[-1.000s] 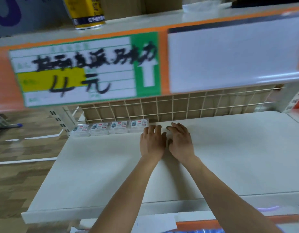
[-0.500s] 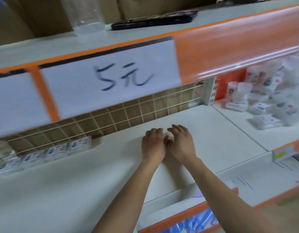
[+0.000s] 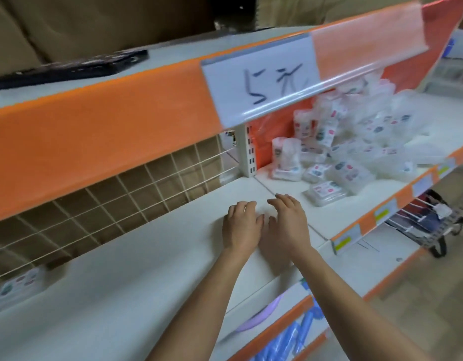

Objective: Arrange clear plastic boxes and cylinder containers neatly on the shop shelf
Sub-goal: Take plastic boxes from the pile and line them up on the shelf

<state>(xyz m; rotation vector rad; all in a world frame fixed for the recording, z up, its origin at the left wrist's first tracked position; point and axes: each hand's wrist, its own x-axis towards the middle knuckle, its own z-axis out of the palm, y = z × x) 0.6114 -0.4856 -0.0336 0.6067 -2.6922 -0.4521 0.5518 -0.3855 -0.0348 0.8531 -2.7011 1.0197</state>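
Resting palms down on the shelf (image 3: 136, 269), our left grip (image 3: 242, 227) and right grip (image 3: 287, 225) lie side by side, fingers relaxed and holding nothing. Clear boxes (image 3: 355, 162) lie heaped on the next shelf section to our right, apart from both grips, with a cylinder (image 3: 290, 155) standing upright at the heap's left edge. We see more boxes (image 3: 14, 285), blurred, at far left against the wire grid (image 3: 121, 194).

Orange price rail (image 3: 95, 126), white shelf (image 3: 147, 269), white label (image 3: 274, 56) inked black, beige grid backing (image 3: 121, 201).
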